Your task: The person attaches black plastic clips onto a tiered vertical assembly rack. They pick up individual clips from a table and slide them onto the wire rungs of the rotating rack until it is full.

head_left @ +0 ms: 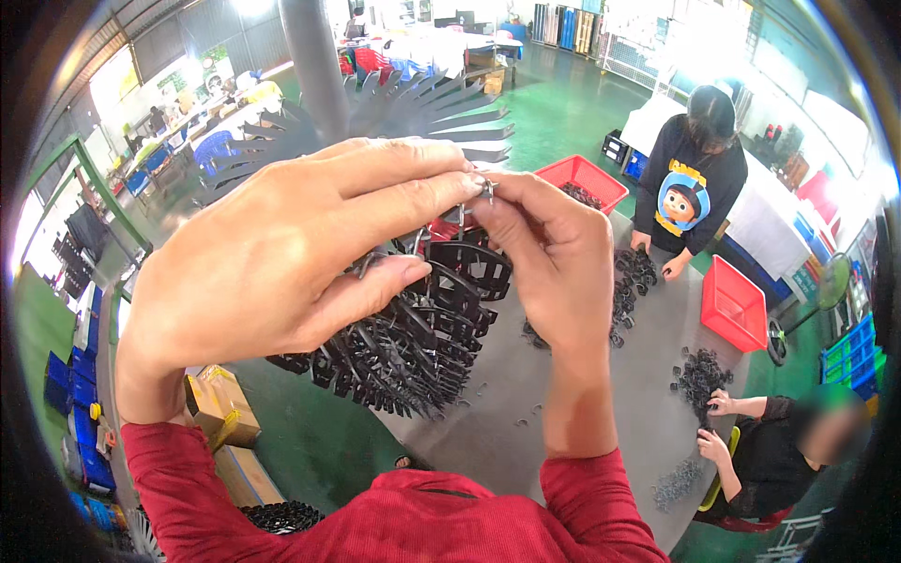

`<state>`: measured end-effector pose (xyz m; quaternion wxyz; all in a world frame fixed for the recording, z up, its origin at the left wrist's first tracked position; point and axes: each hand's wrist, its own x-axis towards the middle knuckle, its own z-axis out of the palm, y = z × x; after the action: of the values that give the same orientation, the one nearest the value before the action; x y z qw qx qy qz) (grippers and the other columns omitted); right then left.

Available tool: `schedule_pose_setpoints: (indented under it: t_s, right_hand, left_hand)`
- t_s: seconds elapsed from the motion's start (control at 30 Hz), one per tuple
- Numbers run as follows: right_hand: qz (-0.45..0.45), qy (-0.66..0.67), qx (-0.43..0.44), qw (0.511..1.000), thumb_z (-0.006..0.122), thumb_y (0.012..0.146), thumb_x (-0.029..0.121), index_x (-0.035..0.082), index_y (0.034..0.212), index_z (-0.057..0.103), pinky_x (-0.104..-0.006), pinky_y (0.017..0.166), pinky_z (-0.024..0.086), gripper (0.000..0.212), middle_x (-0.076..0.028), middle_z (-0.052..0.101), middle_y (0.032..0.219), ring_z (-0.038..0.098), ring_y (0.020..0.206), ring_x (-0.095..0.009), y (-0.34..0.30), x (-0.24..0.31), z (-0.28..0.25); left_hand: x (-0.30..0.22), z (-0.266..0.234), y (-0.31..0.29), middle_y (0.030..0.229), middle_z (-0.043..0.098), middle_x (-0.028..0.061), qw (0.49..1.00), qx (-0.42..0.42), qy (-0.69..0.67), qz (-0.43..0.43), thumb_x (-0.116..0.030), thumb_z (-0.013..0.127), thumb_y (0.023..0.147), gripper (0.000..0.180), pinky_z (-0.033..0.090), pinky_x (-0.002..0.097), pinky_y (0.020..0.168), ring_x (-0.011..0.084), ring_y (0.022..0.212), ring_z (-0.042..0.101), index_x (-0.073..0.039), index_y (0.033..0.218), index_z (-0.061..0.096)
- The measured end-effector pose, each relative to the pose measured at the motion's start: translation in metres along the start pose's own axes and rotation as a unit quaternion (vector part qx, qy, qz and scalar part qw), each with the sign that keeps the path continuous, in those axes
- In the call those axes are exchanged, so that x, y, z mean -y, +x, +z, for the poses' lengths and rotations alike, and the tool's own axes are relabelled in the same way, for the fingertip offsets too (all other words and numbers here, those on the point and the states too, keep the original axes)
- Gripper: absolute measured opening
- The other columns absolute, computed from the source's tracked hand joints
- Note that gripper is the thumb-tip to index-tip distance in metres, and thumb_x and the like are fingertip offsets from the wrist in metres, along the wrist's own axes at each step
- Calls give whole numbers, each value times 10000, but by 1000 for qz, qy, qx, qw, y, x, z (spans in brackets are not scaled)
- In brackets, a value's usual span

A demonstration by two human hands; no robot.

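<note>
Just in front of me hangs a dense bundle of black plastic frame-like parts [422, 347], with thin silver metal pieces near its top. My right hand [558, 263] pinches a small shiny metal hook [488, 190] between thumb and forefinger. My left hand [263, 253] reaches over the bundle, fingers bent together and their tips meeting the right hand's at the hook. Its thumb lies lower, beside the silver pieces; whatever sits under the palm is hidden. Behind the hands, long grey blades [441, 108] fan out around a grey post [313, 66].
On the grey table [488, 436] lie loose black clips [633, 281] and a second black pile [702, 375]. Two red baskets [737, 305] stand around it. Two people [690, 178] sort pieces by hand at the right. Cardboard boxes [225, 403] stand at lower left.
</note>
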<state>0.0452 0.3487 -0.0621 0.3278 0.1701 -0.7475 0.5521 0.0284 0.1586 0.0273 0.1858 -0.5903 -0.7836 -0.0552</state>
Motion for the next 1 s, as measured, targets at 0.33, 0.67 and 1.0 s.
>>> schedule_pose_setpoints:
  t_s: [0.33, 0.67, 1.0]
  right_hand:
    - [-94, 39, -57, 993, 577, 880, 24, -35, 986, 645, -199, 610, 448, 139, -32, 623, 729, 575, 670, -73, 2, -12, 12]
    - [-68, 22, -163, 984, 558, 844, 27, -9, 889, 662, -205, 555, 432, 120, -51, 641, 682, 567, 573, -104, 0, -30, -19]
    - [52, -162, -153, 973, 590, 849, 210, 50, 938, 699, -241, 576, 472, 213, -53, 688, 770, 585, 563, -106, 23, -151, -123]
  left_hand:
    - [2, -1, -2, 1230, 530, 183, 1000, -12, 6, -1, -59, 605, 739, 500, 459, 418, 917, 374, 1107, 531, -14, 1230, 526]
    - [2, -1, 2, 1259, 524, 170, 999, 3, 37, -28, -101, 575, 771, 477, 442, 417, 939, 364, 1150, 517, -48, 1243, 531]
    - [4, 8, -2, 1334, 482, 136, 983, -42, 64, -167, -246, 509, 846, 472, 298, 369, 1066, 249, 1275, 414, -49, 1274, 526]
